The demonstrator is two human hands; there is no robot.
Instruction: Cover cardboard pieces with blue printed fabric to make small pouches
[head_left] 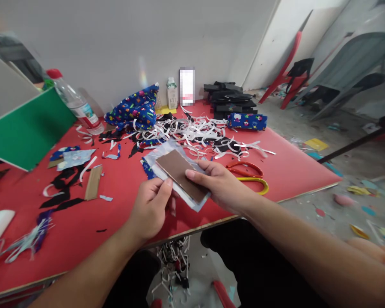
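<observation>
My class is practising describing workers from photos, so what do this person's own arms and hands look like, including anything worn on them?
The left hand and right hand are ungloved, with no ring visible on the fingers. Both forearms are bare where they show: no sleeve, watch, bracelet or marking is visible. Below, black clothing covers the legs.

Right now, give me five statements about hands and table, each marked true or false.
1. The right hand has its thumb on the brown board. True.
2. The left hand holds the scissors. False: the scissors lie on the table.
3. A pale sheet shows under the board. True.
4. The black stack is left of the carton. False: the stack is right of the carton.
5. The bottle has a red cap. True.
</observation>
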